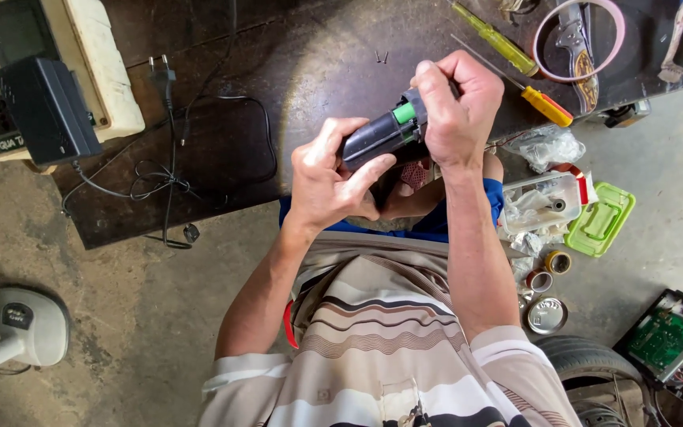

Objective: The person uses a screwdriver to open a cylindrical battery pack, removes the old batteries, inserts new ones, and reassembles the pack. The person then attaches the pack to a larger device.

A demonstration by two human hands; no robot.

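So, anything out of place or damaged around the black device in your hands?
Nothing broken shows on the black device held by left hand and right hand. On the floor, a bare green circuit board lies exposed, with small tins scattered nearby.

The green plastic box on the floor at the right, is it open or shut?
Open. The green plastic box lies with its hollow inside facing up and nothing covers it. A clear container holding crumpled plastic sits beside it.

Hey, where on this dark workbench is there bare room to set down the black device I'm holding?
Free: the middle of the workbench, between the black cable and the yellow screwdrivers, apart from a tiny bit near its top. Crowded: the left end with the black adapter, and the right end with the pink ring and tools.
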